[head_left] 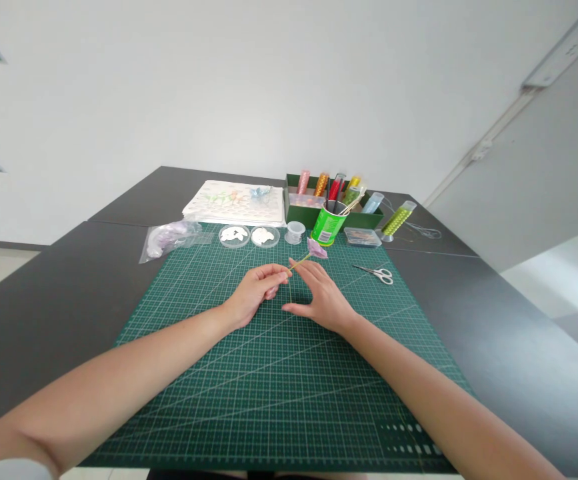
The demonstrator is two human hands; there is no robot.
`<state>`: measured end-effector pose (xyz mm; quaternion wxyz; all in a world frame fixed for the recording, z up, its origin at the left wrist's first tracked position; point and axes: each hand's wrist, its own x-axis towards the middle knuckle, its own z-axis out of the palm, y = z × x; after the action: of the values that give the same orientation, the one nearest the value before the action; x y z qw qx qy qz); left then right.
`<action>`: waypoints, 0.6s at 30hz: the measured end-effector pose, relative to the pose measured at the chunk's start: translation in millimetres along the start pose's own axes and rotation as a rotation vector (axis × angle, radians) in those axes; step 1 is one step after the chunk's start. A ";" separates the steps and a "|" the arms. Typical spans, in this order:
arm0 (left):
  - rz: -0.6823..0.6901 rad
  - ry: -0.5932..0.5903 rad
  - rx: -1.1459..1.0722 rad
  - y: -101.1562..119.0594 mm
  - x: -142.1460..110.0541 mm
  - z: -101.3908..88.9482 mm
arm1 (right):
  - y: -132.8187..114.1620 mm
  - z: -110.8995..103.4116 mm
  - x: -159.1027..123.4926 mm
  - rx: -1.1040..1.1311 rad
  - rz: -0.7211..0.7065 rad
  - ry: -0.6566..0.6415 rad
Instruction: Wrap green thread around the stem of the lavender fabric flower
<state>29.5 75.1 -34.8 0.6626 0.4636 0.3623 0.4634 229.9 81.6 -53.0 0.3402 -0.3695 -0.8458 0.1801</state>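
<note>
My left hand pinches the thin yellow-green stem of a small artificial flower between thumb and fingers. The flower's pale purple petals point up and to the right, above my right hand. A fine thread or stem end hangs down from the pinch. My right hand is just to the right, fingers stretched and thumb apart, with the stem passing near its fingertips. Whether those fingertips touch the stem I cannot tell. Both hands are over the green cutting mat.
Scissors lie right of my hands. Behind stand a green can of tools, a dark green box of thread spools and a yellow-green spool. Two dishes of white pieces, a plastic bag and paper sheets lie left.
</note>
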 end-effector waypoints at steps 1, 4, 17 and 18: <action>0.002 0.002 0.001 0.0 0.1 0.1 | -2.1 -0.8 -0.5 0.074 0.023 -0.009; 0.004 0.000 -0.003 -0.9 0.4 0.2 | -12.8 1.3 0.1 0.430 0.151 0.028; 0.015 0.041 -0.059 -4.4 2.6 -0.3 | -35.2 -0.8 5.7 1.215 0.474 0.240; 0.016 0.039 -0.056 -4.3 2.4 -0.4 | -32.9 -0.8 4.6 1.220 0.490 0.275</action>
<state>31.1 76.9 -39.1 0.6646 0.4386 0.3582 0.4875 211.6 63.3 -32.1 0.5420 -0.3120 -0.4330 0.6491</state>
